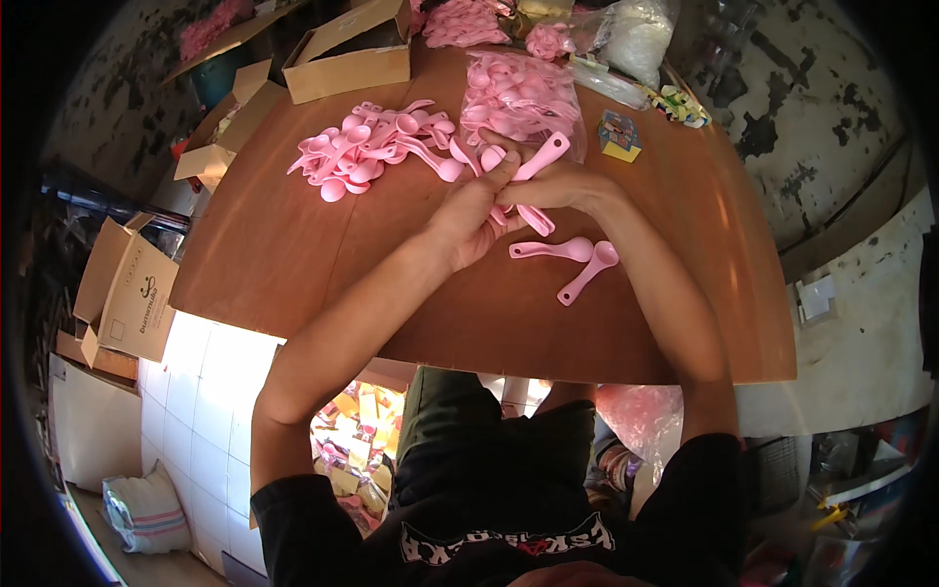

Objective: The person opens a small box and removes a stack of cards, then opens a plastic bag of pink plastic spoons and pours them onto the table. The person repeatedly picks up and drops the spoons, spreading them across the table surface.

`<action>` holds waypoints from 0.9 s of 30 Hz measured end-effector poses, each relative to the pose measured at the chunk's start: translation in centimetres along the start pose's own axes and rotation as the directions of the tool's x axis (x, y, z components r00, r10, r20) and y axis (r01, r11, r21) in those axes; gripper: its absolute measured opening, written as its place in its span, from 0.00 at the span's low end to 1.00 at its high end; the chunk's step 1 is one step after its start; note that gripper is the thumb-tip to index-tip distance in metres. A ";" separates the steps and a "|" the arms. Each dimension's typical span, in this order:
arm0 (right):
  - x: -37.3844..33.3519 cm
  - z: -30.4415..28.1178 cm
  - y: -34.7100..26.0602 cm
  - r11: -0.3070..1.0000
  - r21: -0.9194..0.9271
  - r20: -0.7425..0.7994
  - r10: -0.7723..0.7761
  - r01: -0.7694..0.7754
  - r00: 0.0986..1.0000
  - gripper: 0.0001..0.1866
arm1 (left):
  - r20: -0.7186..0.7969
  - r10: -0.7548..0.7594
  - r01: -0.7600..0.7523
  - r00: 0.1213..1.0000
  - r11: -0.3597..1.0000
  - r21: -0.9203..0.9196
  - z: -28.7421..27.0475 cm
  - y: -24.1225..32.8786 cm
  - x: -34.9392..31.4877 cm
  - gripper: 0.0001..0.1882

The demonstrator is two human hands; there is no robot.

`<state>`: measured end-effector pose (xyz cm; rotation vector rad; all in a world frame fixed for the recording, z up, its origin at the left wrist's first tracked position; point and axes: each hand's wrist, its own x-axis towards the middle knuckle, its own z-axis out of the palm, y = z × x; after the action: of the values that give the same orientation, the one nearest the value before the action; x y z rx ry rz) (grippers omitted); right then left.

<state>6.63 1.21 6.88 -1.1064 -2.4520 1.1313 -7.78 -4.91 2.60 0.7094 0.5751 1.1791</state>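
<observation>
Above the middle of the wooden table, my left hand is closed around several pink plastic spoons, with handles and bowls sticking out at different angles. My right hand meets it from the right, its fingers closed among the same spoons; part of its grip is hidden. Two loose pink spoons, one lying crosswise and one slanted, rest on the table below my right wrist. To the left of my hands spreads a heap of pink spoons.
Beyond my hands lies a clear plastic bag full of pink pieces. A small blue-and-yellow box sits right of it. An open cardboard box stands at the table's far left. The wooden table curves in front of me.
</observation>
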 end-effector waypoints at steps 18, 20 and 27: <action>-3.1 2.4 2.2 0.853 -0.452 0.103 -0.241 0.261 0.965 0.14 | -0.228 0.452 -0.212 0.862 0.732 0.647 -8.5 11.5 -4.6 0.20; -0.5 3.8 0.6 0.898 -0.319 0.035 -0.307 0.302 0.951 0.13 | -0.105 0.635 -0.320 0.765 0.516 0.794 -12.9 13.5 -3.4 0.23; 12.0 8.5 -5.5 0.944 -0.264 -0.495 -0.308 0.198 0.812 0.11 | -0.004 0.800 -0.088 0.600 0.072 0.994 -16.6 13.8 -0.6 0.24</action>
<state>-8.70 2.68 3.89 -0.9393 -2.1990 0.4196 -28.63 0.67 2.17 1.7715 1.8555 1.6632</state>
